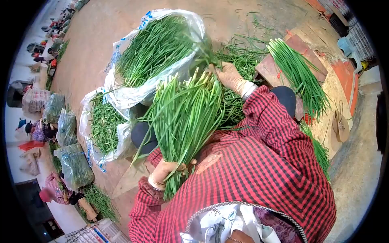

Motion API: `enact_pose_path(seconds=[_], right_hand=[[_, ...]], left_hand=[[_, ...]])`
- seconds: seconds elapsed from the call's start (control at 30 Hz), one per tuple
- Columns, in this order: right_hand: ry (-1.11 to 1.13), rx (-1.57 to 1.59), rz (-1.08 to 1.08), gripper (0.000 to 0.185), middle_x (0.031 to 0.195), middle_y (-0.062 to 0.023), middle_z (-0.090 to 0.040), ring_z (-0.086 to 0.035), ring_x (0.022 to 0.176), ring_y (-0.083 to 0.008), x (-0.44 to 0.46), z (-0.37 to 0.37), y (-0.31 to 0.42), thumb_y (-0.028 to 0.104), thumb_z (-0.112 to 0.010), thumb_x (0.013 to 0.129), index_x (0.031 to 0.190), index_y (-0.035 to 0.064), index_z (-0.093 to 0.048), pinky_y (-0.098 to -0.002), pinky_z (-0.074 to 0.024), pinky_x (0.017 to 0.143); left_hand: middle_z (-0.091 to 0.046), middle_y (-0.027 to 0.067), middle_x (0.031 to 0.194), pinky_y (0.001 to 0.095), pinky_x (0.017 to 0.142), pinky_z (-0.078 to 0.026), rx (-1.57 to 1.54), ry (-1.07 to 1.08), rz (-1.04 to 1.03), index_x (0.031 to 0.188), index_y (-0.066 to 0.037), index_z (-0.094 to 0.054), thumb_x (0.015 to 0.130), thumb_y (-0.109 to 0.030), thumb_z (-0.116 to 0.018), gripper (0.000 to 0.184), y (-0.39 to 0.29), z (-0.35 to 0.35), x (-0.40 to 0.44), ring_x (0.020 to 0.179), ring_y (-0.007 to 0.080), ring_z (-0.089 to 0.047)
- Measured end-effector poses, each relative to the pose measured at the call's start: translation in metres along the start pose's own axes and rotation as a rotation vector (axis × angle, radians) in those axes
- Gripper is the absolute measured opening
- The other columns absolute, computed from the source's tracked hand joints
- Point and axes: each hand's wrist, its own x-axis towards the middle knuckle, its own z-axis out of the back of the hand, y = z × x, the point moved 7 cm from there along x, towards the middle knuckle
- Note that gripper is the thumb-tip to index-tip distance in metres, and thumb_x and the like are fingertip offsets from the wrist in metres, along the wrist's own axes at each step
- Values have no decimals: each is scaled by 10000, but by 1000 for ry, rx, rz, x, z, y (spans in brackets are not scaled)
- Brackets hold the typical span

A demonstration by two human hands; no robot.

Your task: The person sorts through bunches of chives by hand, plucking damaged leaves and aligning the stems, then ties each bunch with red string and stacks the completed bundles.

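A large bunch of green chives (186, 113) lies across my lap, its pale and brownish stem ends pointing away from me. My left hand (166, 172), in a pale glove, is wrapped round the leafy end. Beside the stem ends, my right hand (231, 77), also gloved, has its fingers pinched on some loose chive leaves, which are smeared by motion. Just beyond stands an open white plastic bag (135, 97) filled with long chives (158, 44). A lower bag at the left holds cut green pieces (103, 125).
A neat bunch of chives (289, 67) rests on a board (310, 56) at the right. Loose trimmings (239, 58) are scattered on the floor. At the left are stuffed clear bags (75, 164) and a person in a red hat (54, 188). A sandal (341, 125) lies far right.
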Motion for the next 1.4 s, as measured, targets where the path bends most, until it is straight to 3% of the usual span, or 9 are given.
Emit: enact_pose_path(seconds=[0.23, 0.33, 0.43, 0.53, 0.73, 1.0, 1.13, 1.27, 1.4], right_hand=[[-482, -81, -397, 350, 735, -38, -661, -519, 536, -132, 18, 126, -9, 379, -557, 969, 959, 53, -683, -286, -425, 513], [102, -852, -49, 486, 1019, -159, -696, -664, 917, -278, 29, 130, -50, 396, -618, 913, 1183, -8, -613, -384, -517, 788], [445, -1066, -238, 750, 1076, -226, -666, -638, 1032, -364, -10, 83, 6, 564, -671, 790, 1287, 19, -538, -409, -495, 890], [350, -301, -196, 579, 787, -53, -653, -617, 752, -159, -34, 31, 62, 494, -682, 831, 1205, 57, -619, -294, -495, 697], [505, -742, 66, 333, 799, -176, -671, -652, 800, -392, -45, -54, 52, 371, -600, 835, 950, 60, -625, -466, -516, 722], [149, -923, 262, 189, 704, -166, -617, -629, 685, -384, -36, 5, 14, 259, -584, 901, 884, 74, -551, -462, -498, 591], [342, -1136, -313, 448, 998, -205, -681, -655, 960, -357, -32, 89, -57, 366, -602, 897, 1249, 89, -585, -420, -517, 859], [494, -506, -191, 845, 1345, -233, -536, -510, 1267, -321, -65, 29, -20, 570, -642, 842, 1393, -33, -425, -385, -405, 1050], [498, -4, -417, 373, 835, -43, -663, -590, 685, -117, -87, -23, 16, 333, -625, 939, 1218, 84, -630, -281, -500, 608]], left_hand=[[-673, 167, 1021, 298, 667, -511, -4, 31, -117, 1186, 59, -581, 750, 20, -623, 440, 24, 17, -15, 749, 182, -628], [-679, 153, 1057, 272, 689, -518, -16, 37, -102, 1206, 49, -578, 744, -49, -639, 476, 30, 23, -14, 774, 170, -640], [-690, 148, 1073, 261, 717, -521, -265, 62, -34, 1194, 35, -602, 735, -79, -638, 475, 30, 16, -7, 805, 168, -657], [-689, 157, 1066, 262, 694, -526, -137, -9, -63, 1187, 36, -605, 732, -61, -637, 466, 29, 24, 3, 786, 173, -658], [-688, 121, 1036, 281, 679, -524, -194, -66, -159, 1137, 34, -623, 724, 44, -608, 413, 17, 10, 1, 795, 170, -659], [-645, 32, 930, 292, 693, -478, 171, -142, -221, 1002, 13, -631, 724, 32, -626, 279, 36, 51, -5, 796, 131, -576], [-655, 49, 924, 299, 688, -485, 315, -153, -337, 1039, 17, -643, 720, 27, -625, 320, 26, 46, -13, 787, 150, -592], [-688, 74, 931, 298, 694, -506, 104, -125, -143, 1064, 17, -657, 705, 3, -636, 359, 26, 37, -6, 791, 162, -639], [-680, 59, 930, 286, 677, -488, 148, -151, -202, 1063, 4, -658, 686, -9, -644, 377, 22, 36, 1, 787, 151, -614]])
